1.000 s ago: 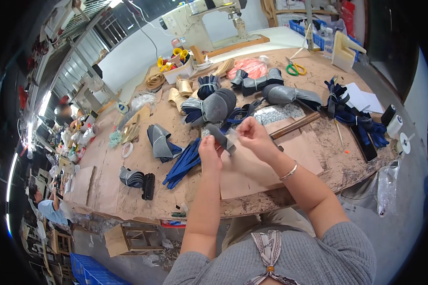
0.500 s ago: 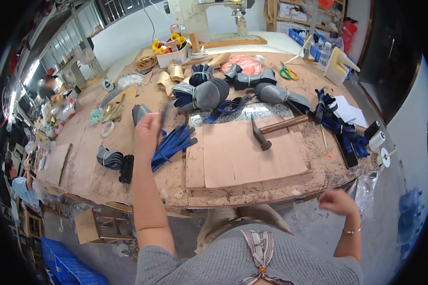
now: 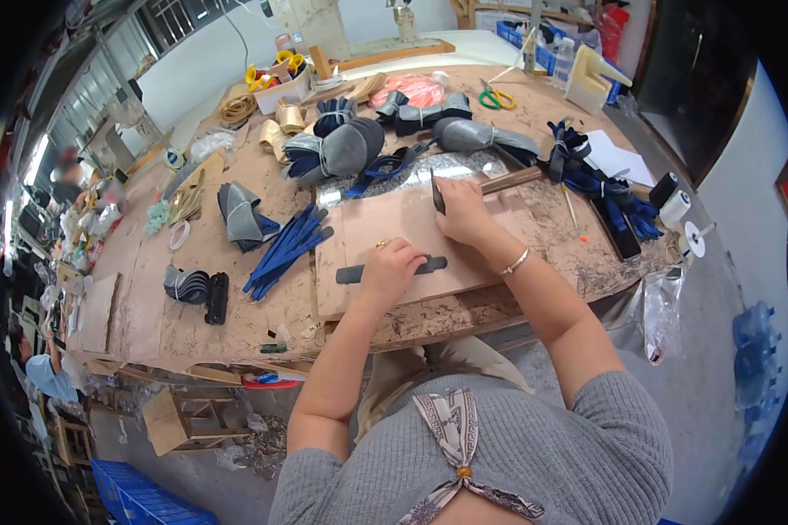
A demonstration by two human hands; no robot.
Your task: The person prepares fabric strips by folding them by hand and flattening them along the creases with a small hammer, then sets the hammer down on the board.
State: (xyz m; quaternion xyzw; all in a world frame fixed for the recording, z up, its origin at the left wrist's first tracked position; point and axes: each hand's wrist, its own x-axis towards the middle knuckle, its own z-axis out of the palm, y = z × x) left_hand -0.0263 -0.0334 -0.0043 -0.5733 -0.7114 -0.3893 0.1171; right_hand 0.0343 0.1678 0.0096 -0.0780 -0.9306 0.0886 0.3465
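Observation:
A dark grey strap piece (image 3: 348, 276) lies flat across the pinkish-tan board (image 3: 368, 223). My left hand (image 3: 392, 269) is closed over its middle, fingers bent and pressed together, hiding part of it. My right hand (image 3: 464, 214) is wrapped round a hammer near its dark head (image 3: 438, 194); the wooden handle (image 3: 512, 180) sticks out to the right behind the hand. Left of the board lies a pile of blue strap pieces (image 3: 280, 254), and beyond it a tied grey-and-blue bundle (image 3: 241, 214).
Several tied grey and blue bundles (image 3: 350, 147) lie behind the board, near a speckled stone slab (image 3: 394, 184). Green-and-yellow scissors (image 3: 497, 99) lie farther back. Thread spools (image 3: 674, 208) stand at the right edge. A black holder (image 3: 217, 299) lies at left. Other people are at far left.
My left hand has come from the blue pile to the board, bringing the strap piece down flat. My right hand has risen from beside the table and taken hold of the hammer.

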